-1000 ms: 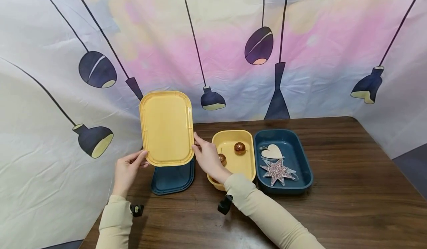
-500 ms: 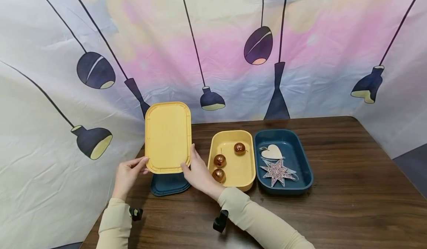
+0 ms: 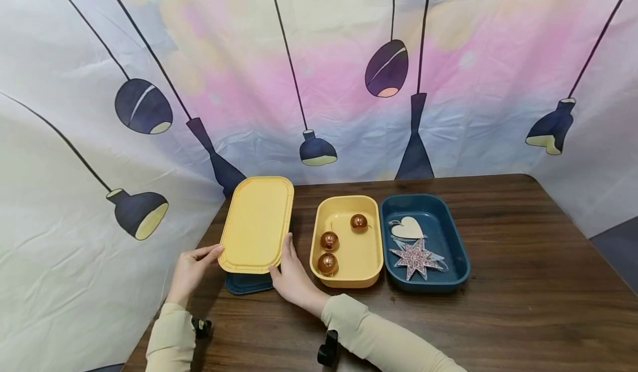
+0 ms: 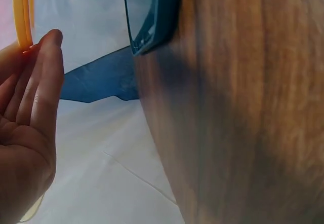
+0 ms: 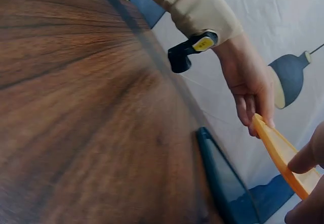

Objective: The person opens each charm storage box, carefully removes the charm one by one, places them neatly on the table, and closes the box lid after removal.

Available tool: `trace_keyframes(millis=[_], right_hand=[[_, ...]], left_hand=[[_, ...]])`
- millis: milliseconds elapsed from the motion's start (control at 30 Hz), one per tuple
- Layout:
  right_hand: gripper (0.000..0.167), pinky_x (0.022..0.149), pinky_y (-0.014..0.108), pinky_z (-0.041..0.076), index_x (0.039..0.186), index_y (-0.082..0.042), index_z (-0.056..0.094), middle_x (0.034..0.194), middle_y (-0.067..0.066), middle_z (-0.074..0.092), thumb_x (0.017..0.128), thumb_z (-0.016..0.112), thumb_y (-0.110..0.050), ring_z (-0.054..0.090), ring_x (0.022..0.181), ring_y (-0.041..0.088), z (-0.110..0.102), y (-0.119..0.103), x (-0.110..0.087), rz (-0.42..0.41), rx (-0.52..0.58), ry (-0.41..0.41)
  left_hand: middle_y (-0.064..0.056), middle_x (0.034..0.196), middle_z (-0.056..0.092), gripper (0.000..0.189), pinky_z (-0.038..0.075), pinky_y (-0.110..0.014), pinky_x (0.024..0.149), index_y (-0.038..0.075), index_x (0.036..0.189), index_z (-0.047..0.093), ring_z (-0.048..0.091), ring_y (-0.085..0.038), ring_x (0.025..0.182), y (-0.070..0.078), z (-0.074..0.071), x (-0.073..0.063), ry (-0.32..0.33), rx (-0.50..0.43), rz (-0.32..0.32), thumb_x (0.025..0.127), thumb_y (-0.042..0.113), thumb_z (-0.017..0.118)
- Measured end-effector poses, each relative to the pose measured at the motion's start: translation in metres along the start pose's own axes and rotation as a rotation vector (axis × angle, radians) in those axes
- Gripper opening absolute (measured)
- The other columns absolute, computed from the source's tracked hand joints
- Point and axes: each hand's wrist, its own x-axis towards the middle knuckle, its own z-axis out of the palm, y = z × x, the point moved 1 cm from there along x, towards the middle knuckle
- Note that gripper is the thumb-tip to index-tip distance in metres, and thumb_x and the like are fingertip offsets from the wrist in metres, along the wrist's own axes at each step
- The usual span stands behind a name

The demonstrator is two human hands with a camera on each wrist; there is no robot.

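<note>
A yellow rectangular lid [image 3: 257, 225] with rounded corners is held up in both hands over a dark blue lid [image 3: 247, 283] on the table. My left hand [image 3: 193, 272] pinches its near left corner between thumb and fingers. At the near right corner my right hand [image 3: 295, 278] grips the edge, thumb on the top face. In the left wrist view the yellow lid [image 4: 23, 16] shows edge-on in the fingertips. Right of the hands stands a yellow box [image 3: 355, 250] with several shiny brown balls [image 3: 329, 241] in it.
Beside the yellow box is a dark blue box [image 3: 451, 278] holding a white heart [image 3: 407, 228] and a glittery pink star [image 3: 416, 258]. All stand on a dark wooden table [image 3: 523, 261]. A cloth backdrop [image 3: 349, 112] printed with lamps hangs behind the table's far edge.
Both hands have lowered the yellow lid and tipped it flatter over the dark blue lid. My right hand has moved down along its edge, away from the yellow box.
</note>
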Motion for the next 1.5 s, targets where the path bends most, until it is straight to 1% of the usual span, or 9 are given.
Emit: trace_keyframes(millis=[200, 400, 533, 667, 800, 900, 1133, 1300, 1500], right_hand=[[0.081, 0.118, 0.046, 0.025, 0.157, 0.008, -0.006, 0.163, 0.03, -0.003, 0.104, 0.052, -0.011, 0.016, 0.15, 0.034, 0.004, 0.012, 0.0, 0.009, -0.005, 0.01], [0.08, 0.117, 0.045, 0.027, 0.157, 0.008, -0.006, 0.163, 0.03, -0.003, 0.104, 0.052, -0.011, 0.021, 0.149, 0.035, 0.004, 0.019, 0.0, 0.045, -0.011, -0.01], [0.081, 0.116, 0.045, 0.03, 0.157, 0.008, -0.007, 0.163, 0.03, -0.004, 0.104, 0.051, -0.012, 0.025, 0.147, 0.036, 0.004, 0.023, 0.0, 0.069, -0.009, -0.034], [0.082, 0.115, 0.047, 0.031, 0.157, 0.008, -0.006, 0.163, 0.03, -0.003, 0.104, 0.053, -0.013, 0.027, 0.146, 0.038, 0.003, 0.027, 0.001, 0.089, -0.009, -0.052], [0.082, 0.117, 0.047, 0.027, 0.156, 0.01, -0.004, 0.163, 0.031, -0.003, 0.103, 0.054, -0.012, 0.02, 0.149, 0.039, 0.001, 0.031, 0.004, 0.098, -0.015, -0.071], [0.081, 0.12, 0.047, 0.021, 0.156, 0.011, -0.003, 0.163, 0.031, -0.004, 0.102, 0.054, -0.011, 0.009, 0.151, 0.038, -0.001, 0.034, 0.006, 0.104, -0.005, -0.086], [0.081, 0.121, 0.048, 0.015, 0.156, 0.012, 0.0, 0.163, 0.03, -0.002, 0.101, 0.055, -0.01, 0.002, 0.152, 0.04, -0.004, 0.037, 0.008, 0.126, 0.002, -0.107], [0.081, 0.122, 0.048, 0.013, 0.155, 0.013, 0.002, 0.164, 0.03, -0.001, 0.1, 0.055, -0.011, 0.002, 0.152, 0.04, -0.006, 0.036, 0.01, 0.124, -0.023, -0.118], [0.08, 0.122, 0.046, 0.012, 0.156, 0.013, 0.004, 0.163, 0.03, 0.0, 0.1, 0.056, -0.011, 0.001, 0.152, 0.039, -0.007, 0.036, 0.01, 0.125, -0.065, -0.126]], left_hand=[[-0.022, 0.119, 0.069, 0.045, 0.059, -0.034, 0.08, -0.004, 0.124, 0.07, 0.07, -0.002, 0.084, -0.001, 0.005, 0.001, -0.055, -0.014, -0.001, 0.098, 0.033, 0.068], [-0.025, 0.121, 0.068, 0.047, 0.058, -0.028, 0.078, -0.009, 0.124, 0.068, 0.069, -0.002, 0.087, -0.005, 0.012, 0.003, -0.081, -0.044, -0.05, 0.098, 0.031, 0.069], [-0.024, 0.121, 0.068, 0.048, 0.059, -0.029, 0.079, -0.009, 0.123, 0.068, 0.069, -0.004, 0.089, -0.007, 0.015, 0.003, -0.1, -0.046, -0.089, 0.097, 0.031, 0.07], [-0.023, 0.121, 0.069, 0.047, 0.058, -0.033, 0.082, -0.007, 0.122, 0.07, 0.071, -0.011, 0.09, -0.009, 0.016, 0.003, -0.12, 0.002, -0.108, 0.097, 0.032, 0.07], [-0.023, 0.117, 0.07, 0.046, 0.058, -0.04, 0.084, -0.007, 0.121, 0.071, 0.073, -0.023, 0.093, -0.01, 0.016, 0.002, -0.152, 0.084, -0.113, 0.098, 0.033, 0.069], [-0.023, 0.113, 0.072, 0.046, 0.058, -0.044, 0.084, -0.008, 0.119, 0.072, 0.073, -0.03, 0.095, -0.01, 0.017, 0.003, -0.176, 0.127, -0.112, 0.098, 0.033, 0.069], [-0.019, 0.107, 0.074, 0.041, 0.058, -0.044, 0.082, -0.006, 0.115, 0.074, 0.073, -0.029, 0.093, -0.009, 0.019, 0.005, -0.209, 0.186, -0.138, 0.096, 0.03, 0.071], [-0.017, 0.099, 0.075, 0.037, 0.058, -0.042, 0.076, -0.006, 0.111, 0.076, 0.073, -0.028, 0.086, -0.006, 0.02, 0.006, -0.222, 0.247, -0.112, 0.095, 0.027, 0.072], [-0.013, 0.091, 0.076, 0.03, 0.056, -0.04, 0.072, -0.004, 0.104, 0.078, 0.07, -0.021, 0.076, -0.002, 0.02, 0.006, -0.228, 0.323, -0.081, 0.094, 0.024, 0.074]])
